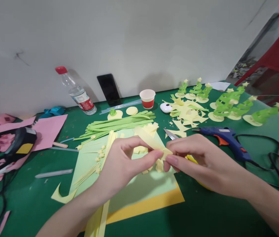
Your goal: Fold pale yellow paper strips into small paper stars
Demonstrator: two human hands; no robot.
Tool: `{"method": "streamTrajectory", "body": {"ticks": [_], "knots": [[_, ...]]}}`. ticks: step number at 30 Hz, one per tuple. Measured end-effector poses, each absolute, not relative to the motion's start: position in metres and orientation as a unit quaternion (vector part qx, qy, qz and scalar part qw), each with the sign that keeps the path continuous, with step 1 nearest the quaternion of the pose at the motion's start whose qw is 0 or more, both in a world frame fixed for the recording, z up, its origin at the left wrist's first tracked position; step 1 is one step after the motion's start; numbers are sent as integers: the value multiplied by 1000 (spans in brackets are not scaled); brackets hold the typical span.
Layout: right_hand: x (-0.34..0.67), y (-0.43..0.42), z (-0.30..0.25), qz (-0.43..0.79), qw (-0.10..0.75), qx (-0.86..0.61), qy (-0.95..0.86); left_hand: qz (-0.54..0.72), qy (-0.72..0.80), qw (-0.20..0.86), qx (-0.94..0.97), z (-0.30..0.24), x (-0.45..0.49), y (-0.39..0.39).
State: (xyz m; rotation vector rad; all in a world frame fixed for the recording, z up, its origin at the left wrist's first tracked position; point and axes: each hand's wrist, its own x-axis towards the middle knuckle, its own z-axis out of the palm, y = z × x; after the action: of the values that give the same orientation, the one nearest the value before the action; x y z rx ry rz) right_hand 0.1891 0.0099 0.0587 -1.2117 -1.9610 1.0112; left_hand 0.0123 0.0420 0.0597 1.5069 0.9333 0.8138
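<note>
A pale yellow paper strip [148, 140] is pinched between the thumb and fingers of my left hand [129, 154]. At the strip's near end, my right hand [193, 154] grips it too, its thumb close to my left thumb. Scissors with yellow handles [192, 160] show partly behind my right hand; I cannot tell whether that hand touches them. Below lies a light green sheet [139, 187] over an orange-yellow sheet [149, 207]. Long yellow strips [97, 217] run beside my left wrist, and small yellow paper stars [101, 154] lie on the green sheet.
A blue glue gun [225, 135] with a black cord is at right. Green spiral paper pieces [218, 108] topped with stars stand behind it. Along the wall are a water bottle [80, 95], phone [109, 89] and paper cup [147, 98]. Green strips [119, 123] and yellow scraps [188, 113] lie nearer.
</note>
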Motion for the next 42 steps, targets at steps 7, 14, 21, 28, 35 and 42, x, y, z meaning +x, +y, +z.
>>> {"method": "streamTrajectory", "body": {"ticks": [7,14,21,28,35,42], "knots": [[188,10,56,346,342,-426,-763,341,393,576,630,60,11,41],[189,14,62,408,364,-371,-751,330,381,610,612,58,13,42],[189,13,58,630,370,-369,-574,416,326,557,640,55,14,39],[187,16,59,806,349,-306,-367,450,278,339,778,56,13,34],[186,16,55,889,250,-258,-283,471,258,335,774,50,7,35],[185,14,61,585,424,-422,-548,455,349,434,695,62,14,38]]}}
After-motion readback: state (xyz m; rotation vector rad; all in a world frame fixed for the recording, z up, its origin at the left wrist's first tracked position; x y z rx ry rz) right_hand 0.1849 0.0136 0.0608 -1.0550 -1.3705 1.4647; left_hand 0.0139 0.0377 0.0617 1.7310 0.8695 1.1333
